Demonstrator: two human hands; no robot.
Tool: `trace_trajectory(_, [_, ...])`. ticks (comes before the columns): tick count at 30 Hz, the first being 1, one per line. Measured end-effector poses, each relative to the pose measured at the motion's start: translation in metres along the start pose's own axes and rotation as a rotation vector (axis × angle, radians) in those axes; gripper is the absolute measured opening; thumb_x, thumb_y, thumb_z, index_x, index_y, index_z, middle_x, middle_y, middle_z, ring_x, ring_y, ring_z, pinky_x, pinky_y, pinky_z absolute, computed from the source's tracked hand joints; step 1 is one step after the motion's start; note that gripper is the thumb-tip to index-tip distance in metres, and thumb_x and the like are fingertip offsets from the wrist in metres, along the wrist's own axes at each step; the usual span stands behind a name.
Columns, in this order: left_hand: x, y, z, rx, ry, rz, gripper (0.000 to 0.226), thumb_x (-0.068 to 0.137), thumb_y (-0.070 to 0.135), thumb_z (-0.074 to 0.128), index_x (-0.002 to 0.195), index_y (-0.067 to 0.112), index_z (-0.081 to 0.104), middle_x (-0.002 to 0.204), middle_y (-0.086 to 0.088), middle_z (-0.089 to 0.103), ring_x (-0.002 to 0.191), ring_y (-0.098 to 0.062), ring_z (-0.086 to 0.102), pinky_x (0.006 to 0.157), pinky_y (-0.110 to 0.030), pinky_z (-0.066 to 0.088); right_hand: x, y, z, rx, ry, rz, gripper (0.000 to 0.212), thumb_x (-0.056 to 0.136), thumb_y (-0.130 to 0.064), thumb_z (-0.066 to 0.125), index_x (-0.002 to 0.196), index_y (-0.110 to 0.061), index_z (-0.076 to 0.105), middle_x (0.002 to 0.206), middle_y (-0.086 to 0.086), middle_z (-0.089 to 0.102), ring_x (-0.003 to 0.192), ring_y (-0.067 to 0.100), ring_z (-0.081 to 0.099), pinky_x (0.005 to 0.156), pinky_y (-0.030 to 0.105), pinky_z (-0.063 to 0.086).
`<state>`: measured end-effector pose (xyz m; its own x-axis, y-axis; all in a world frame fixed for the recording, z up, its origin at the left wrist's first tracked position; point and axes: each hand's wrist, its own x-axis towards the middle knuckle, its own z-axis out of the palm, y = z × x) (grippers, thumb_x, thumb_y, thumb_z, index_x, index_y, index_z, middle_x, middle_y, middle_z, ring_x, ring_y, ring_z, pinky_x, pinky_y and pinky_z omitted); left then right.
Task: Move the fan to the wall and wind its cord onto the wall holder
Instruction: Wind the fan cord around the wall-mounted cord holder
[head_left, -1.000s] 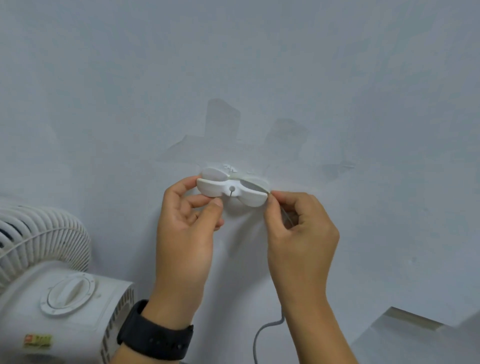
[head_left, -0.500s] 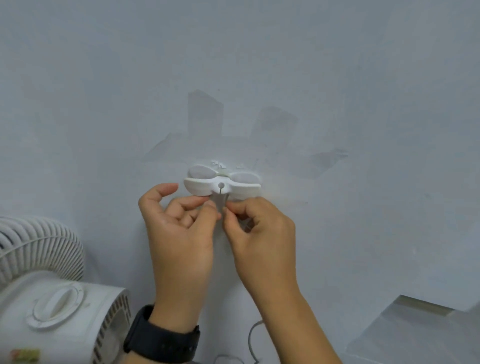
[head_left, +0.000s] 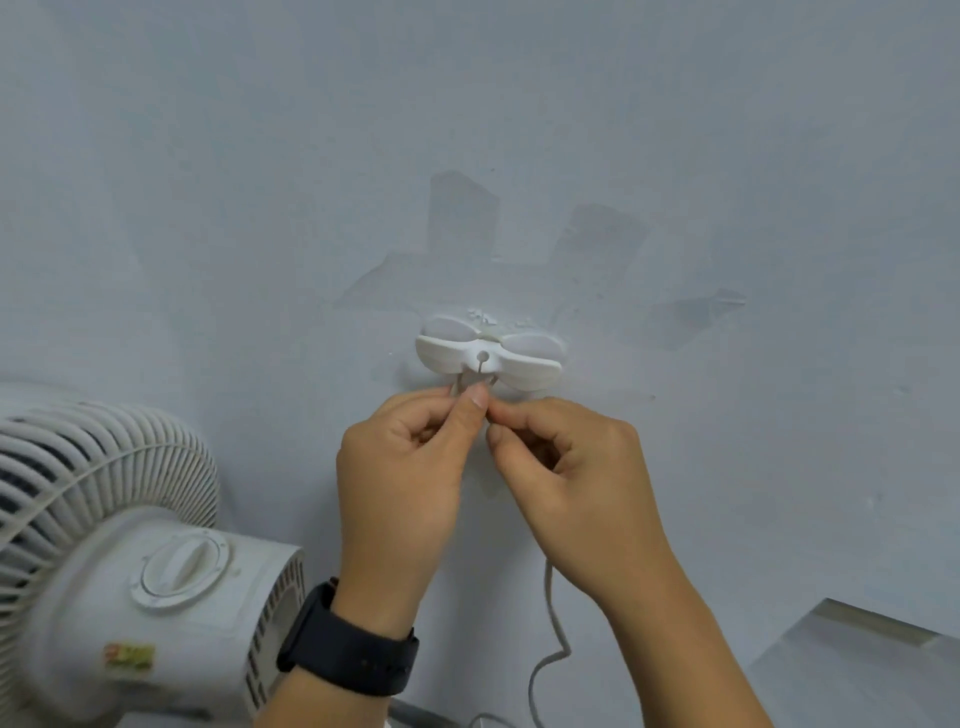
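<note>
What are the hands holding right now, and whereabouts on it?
Both hands, left and right, pinch the fan's cord just under the wall holder.

White cord (head_left: 551, 631) dangling beneath wall holder (head_left: 488, 359)

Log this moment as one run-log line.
left hand: pinching thin white cord | right hand: pinching cord | white plastic wall holder: above fingertips | white fan: left

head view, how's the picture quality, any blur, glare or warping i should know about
Head view: light is soft and even with no glare; the hands cast only a faint shadow on the wall. The fan at the left edge is blurred and bowed by the wide lens. The wall holder is fairly sharp, white on pale wall, so low contrast. The cord reads faintly.
</note>
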<state>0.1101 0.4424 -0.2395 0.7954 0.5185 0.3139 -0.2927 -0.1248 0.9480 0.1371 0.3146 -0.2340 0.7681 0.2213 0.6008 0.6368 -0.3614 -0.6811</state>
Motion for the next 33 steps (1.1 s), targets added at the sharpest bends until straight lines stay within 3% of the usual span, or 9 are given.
trace_trajectory(2, [0.003, -0.001, -0.004, 0.049, -0.052, -0.011, 0.018, 0.095, 0.024, 0.073, 0.081, 0.03, 0.083, 0.093, 0.012, 0.079, 0.085, -0.002, 0.074, 0.08, -0.023, 0.058, -0.003, 0.002, 0.002, 0.001, 0.0, 0.002, 0.025, 0.093, -0.017, 0.064, 0.108, -0.033, 0.078, 0.072, -0.003, 0.07, 0.068, 0.016, 0.066, 0.064, 0.037, 0.052])
trace_trajectory(4, [0.005, 0.0, -0.006, 0.064, -0.123, -0.048, 0.019, 0.095, 0.016, 0.072, 0.085, 0.028, 0.082, 0.101, 0.011, 0.077, 0.088, 0.003, 0.073, 0.08, -0.016, 0.056, -0.006, 0.005, 0.006, 0.004, 0.025, 0.013, 0.032, 0.093, -0.013, 0.062, 0.114, -0.029, 0.079, 0.076, -0.003, 0.072, 0.073, 0.015, 0.068, 0.067, 0.034, 0.053])
trace_trajectory(7, [0.007, 0.0, -0.007, 0.066, -0.187, -0.089, 0.009, 0.093, 0.014, 0.074, 0.095, 0.021, 0.079, 0.109, 0.007, 0.074, 0.086, 0.007, 0.071, 0.076, -0.007, 0.053, -0.008, 0.006, 0.011, 0.02, 0.048, 0.041, 0.037, 0.093, -0.004, 0.06, 0.118, -0.025, 0.078, 0.094, -0.01, 0.074, 0.093, 0.01, 0.07, 0.08, 0.019, 0.054])
trace_trajectory(9, [0.008, -0.001, -0.008, 0.084, -0.189, -0.093, 0.005, 0.093, 0.016, 0.074, 0.091, 0.021, 0.076, 0.107, 0.007, 0.071, 0.079, 0.008, 0.069, 0.071, -0.005, 0.05, -0.007, 0.004, 0.011, 0.0, 0.069, 0.056, 0.042, 0.094, 0.003, 0.059, 0.114, -0.027, 0.08, 0.098, -0.011, 0.07, 0.097, 0.009, 0.068, 0.082, 0.012, 0.049])
trace_trajectory(15, [0.011, -0.001, -0.012, 0.171, -0.139, -0.106, 0.018, 0.096, 0.037, 0.061, 0.083, 0.025, 0.065, 0.095, -0.001, 0.066, 0.076, -0.019, 0.067, 0.069, -0.028, 0.052, -0.004, -0.006, 0.017, -0.03, 0.2, 0.051, 0.042, 0.09, 0.002, 0.055, 0.109, -0.026, 0.081, 0.086, -0.013, 0.06, 0.081, 0.008, 0.062, 0.069, 0.007, 0.042])
trace_trajectory(19, [0.015, -0.005, -0.015, 0.239, -0.038, -0.074, 0.037, 0.095, 0.051, 0.064, 0.075, 0.02, 0.059, 0.071, 0.002, 0.06, 0.062, -0.018, 0.054, 0.062, -0.034, 0.044, -0.005, -0.011, 0.02, -0.029, 0.233, 0.048, 0.04, 0.089, -0.002, 0.054, 0.109, -0.025, 0.081, 0.083, -0.016, 0.058, 0.079, 0.006, 0.06, 0.069, 0.005, 0.041])
trace_trajectory(22, [0.019, -0.006, -0.018, 0.392, 0.115, -0.029, 0.042, 0.089, 0.059, 0.068, 0.075, 0.021, 0.058, 0.066, 0.006, 0.059, 0.062, -0.017, 0.055, 0.056, -0.034, 0.044, -0.005, -0.012, 0.023, -0.022, 0.254, 0.065, 0.038, 0.089, -0.005, 0.054, 0.107, -0.026, 0.081, 0.083, -0.016, 0.059, 0.079, 0.008, 0.061, 0.068, 0.007, 0.041])
trace_trajectory(28, [0.033, -0.01, -0.016, -0.006, 0.129, -0.196, 0.025, 0.098, 0.034, 0.069, 0.08, 0.017, 0.07, 0.046, 0.014, 0.043, 0.05, -0.012, 0.04, 0.057, -0.033, 0.043, -0.004, -0.015, 0.025, -0.006, 0.273, 0.092, 0.036, 0.089, -0.008, 0.054, 0.102, -0.027, 0.081, 0.082, -0.014, 0.057, 0.074, 0.01, 0.059, 0.066, 0.008, 0.04])
trace_trajectory(33, [0.041, 0.007, -0.011, -0.551, 0.014, -0.394, 0.032, 0.1, 0.031, 0.066, 0.072, 0.015, 0.063, 0.061, 0.005, 0.035, 0.045, -0.006, 0.029, 0.038, -0.017, 0.033, -0.006, -0.015, 0.024, -0.001, 0.329, 0.069, 0.036, 0.088, 0.0, 0.056, 0.098, -0.024, 0.081, 0.088, -0.012, 0.062, 0.074, 0.009, 0.06, 0.065, 0.007, 0.039])
